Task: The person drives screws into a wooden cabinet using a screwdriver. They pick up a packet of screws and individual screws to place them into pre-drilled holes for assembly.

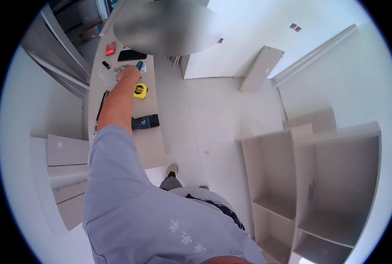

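My left hand (pixel 129 71) reaches over a long pale board worktop (pixel 149 149). It is at a clear plastic bag (pixel 112 78) that seems to have small bits in it; the fingers are hidden, so I cannot tell what they hold. Beside the hand lie a small blue-green object (pixel 139 65) and a white slip (pixel 144 68). A yellow tape measure (pixel 140 91) sits just nearer than the hand. Closer still, a dark tool (pixel 145 122), perhaps a cordless drill, is partly covered by my forearm. My right hand is out of view.
Beyond the hand lie a black phone (pixel 132 55), a red packet (pixel 110 48) and a small black piece (pixel 106 64). An open pale cabinet (pixel 273 176) stands to the right, with a board (pixel 262 68) leaning on the far wall. Panels (pixel 68 152) stand at the left.
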{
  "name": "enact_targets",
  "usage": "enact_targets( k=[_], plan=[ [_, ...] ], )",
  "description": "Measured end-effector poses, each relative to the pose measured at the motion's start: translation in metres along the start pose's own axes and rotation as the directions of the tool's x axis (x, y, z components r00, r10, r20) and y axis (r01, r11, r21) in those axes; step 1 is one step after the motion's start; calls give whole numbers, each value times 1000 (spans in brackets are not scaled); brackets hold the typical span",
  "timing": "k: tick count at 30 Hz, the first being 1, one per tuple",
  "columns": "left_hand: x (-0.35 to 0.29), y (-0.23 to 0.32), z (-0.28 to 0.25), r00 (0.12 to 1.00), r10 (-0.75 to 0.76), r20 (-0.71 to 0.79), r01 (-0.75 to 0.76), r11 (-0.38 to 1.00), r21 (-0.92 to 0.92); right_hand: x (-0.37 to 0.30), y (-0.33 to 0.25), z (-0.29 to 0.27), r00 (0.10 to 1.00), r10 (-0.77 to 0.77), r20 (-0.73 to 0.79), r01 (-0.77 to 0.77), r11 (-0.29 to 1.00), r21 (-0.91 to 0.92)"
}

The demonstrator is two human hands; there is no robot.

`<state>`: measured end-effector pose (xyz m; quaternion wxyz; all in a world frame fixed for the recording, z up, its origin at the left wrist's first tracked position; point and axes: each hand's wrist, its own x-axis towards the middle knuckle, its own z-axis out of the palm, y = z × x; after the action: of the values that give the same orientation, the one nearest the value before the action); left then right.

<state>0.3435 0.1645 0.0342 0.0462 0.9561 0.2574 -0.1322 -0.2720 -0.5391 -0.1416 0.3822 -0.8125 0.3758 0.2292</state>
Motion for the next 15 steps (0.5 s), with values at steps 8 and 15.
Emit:
enact_targets(
  k=[8, 15],
  plan=[
    [33, -28, -3, 984, 130, -120, -140, 986, -87, -15, 67, 9, 999, 17, 36, -14, 998, -69],
    [-34, 18, -117, 872, 454, -182, -469, 882, -43, 3, 116, 21, 885, -460, 74, 446, 787, -426]
  ],
)
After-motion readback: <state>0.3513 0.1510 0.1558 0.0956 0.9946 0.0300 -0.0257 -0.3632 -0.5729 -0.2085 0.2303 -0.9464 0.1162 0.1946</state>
